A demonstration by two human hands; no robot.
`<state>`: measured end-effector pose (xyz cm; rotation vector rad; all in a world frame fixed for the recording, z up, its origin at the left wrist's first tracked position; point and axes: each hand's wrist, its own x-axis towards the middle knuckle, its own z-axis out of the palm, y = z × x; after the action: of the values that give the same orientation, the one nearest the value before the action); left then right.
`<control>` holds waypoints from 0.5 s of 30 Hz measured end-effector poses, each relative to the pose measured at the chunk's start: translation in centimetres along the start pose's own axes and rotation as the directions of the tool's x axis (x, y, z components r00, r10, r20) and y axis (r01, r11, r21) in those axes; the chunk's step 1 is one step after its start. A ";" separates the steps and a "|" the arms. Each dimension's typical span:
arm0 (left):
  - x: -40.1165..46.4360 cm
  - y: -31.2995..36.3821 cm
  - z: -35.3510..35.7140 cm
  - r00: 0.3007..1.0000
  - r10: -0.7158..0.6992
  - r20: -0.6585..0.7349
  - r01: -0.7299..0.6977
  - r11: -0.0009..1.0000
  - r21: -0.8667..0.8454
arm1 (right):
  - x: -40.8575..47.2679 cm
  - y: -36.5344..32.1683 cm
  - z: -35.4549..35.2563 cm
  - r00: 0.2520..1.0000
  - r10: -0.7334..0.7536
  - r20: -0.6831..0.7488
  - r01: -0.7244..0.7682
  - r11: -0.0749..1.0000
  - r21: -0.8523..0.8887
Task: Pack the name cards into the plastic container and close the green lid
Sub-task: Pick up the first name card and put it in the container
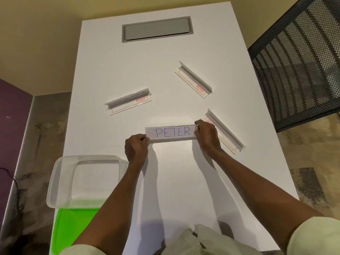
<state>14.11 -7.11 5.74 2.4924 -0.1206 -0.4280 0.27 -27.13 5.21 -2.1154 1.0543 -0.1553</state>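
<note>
Head view: both hands' fingers (pixel 145 138) pinch the PETER card (pixel 172 132); plastic container (pixel 55 181) holds nothing.

You have four name cards (pixel 172 133), one plastic container (pixel 86 179), one green lid (pixel 73 227), two hands.

The left hand (pixel 136 147) and right hand (pixel 206 134) are gripping opposite ends of the "PETER" name card (pixel 172 133) above the white table (pixel 114 70); the plastic container (pixel 64 173) is sitting nearby.

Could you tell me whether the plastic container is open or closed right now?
Open: the plastic container has no cover on, and the green lid lies beside it on the table.
</note>
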 end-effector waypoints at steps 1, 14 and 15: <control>-0.1 -0.3 0.2 1.000 -0.003 -0.002 0.003 1.000 0.004 | -0.1 0.2 0.2 1.000 -0.009 0.003 0.009 1.000 -0.008; -0.7 -2.3 1.5 0.999 -0.033 0.040 0.031 0.999 0.039 | -0.6 1.7 1.7 0.998 -0.019 0.060 0.016 0.999 0.042; -0.6 -2.3 1.6 0.999 -0.035 0.040 0.034 0.999 0.035 | -0.6 1.7 1.8 0.997 0.014 0.070 -0.019 0.998 0.063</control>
<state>12.99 -5.94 3.36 2.5232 -0.1018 -0.4953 -0.50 -26.33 2.90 -2.0398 1.0124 -0.1053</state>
